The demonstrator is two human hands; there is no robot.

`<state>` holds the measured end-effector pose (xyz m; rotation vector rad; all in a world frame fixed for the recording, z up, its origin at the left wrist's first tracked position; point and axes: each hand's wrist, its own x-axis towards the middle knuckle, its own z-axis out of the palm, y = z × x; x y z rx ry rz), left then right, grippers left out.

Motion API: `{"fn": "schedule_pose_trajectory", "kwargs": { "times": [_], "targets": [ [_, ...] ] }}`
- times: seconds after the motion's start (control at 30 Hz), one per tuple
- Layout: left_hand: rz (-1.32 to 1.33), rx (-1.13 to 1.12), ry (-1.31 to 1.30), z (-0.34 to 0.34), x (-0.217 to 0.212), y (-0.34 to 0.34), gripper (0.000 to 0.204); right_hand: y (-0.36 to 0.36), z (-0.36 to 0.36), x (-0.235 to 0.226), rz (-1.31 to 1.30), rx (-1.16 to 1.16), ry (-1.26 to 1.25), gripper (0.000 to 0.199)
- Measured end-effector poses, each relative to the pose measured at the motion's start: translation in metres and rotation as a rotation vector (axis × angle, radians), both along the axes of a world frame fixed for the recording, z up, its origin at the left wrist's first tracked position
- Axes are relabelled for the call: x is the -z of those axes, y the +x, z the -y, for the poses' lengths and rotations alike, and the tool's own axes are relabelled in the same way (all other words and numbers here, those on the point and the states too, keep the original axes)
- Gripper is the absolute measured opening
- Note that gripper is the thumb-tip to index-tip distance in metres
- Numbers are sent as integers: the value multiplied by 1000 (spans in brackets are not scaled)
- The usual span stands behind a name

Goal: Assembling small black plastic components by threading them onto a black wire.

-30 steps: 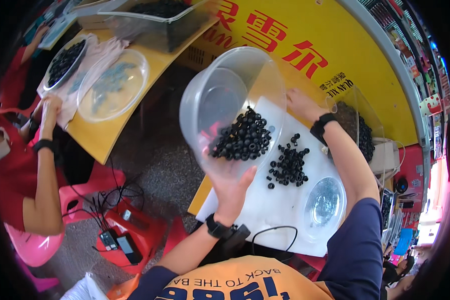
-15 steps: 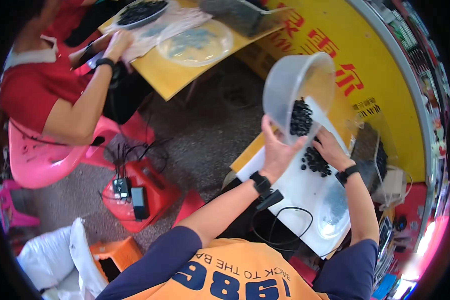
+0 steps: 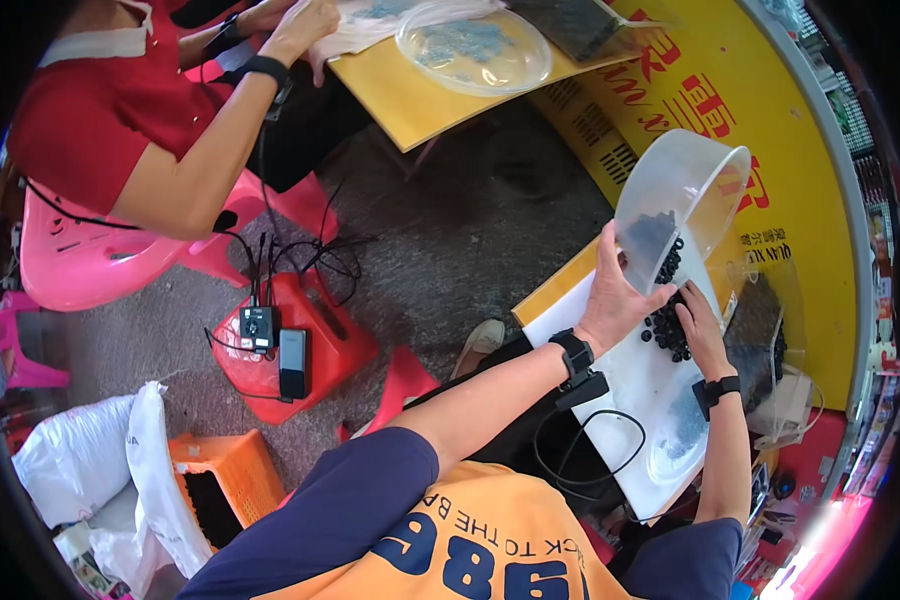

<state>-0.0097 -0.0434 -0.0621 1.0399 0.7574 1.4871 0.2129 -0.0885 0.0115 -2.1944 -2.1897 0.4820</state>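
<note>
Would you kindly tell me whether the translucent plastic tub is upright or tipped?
Tipped: the left hand holds the translucent tub sideways, its mouth facing right, black beads inside.

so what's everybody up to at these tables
The person's left grip holds a clear tub, tilted, with small black pieces in it. The right grip is beside more black pieces on a white board; whether it holds any is hard to tell. At the other table, a co-worker's hand is by a pale cloth.
</note>
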Motion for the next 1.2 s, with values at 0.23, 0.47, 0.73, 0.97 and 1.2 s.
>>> {"fn": "schedule_pose_trajectory", "kwargs": {
  "times": [0.23, 0.47, 0.73, 0.97, 1.2],
  "targets": [
    [21, 33, 66, -1, 5, 8, 105, -1, 9, -15, 42, -59, 282, 33],
    [-42, 175, 94, 2, -4, -1, 107, -89, -33, -26, -239, -214, 674, 21],
    [-203, 204, 53, 7, -14, -7, 110, -92, -61, 35, -252, -330, 780, 18],
    [-229, 219, 54, 12, -21, -6, 111, -83, -48, 43, -252, -268, 779, 15],
    [-268, 211, 77, 13, -21, -8, 106, -70, -26, 43, -212, -249, 758, 12]
  ]
}}
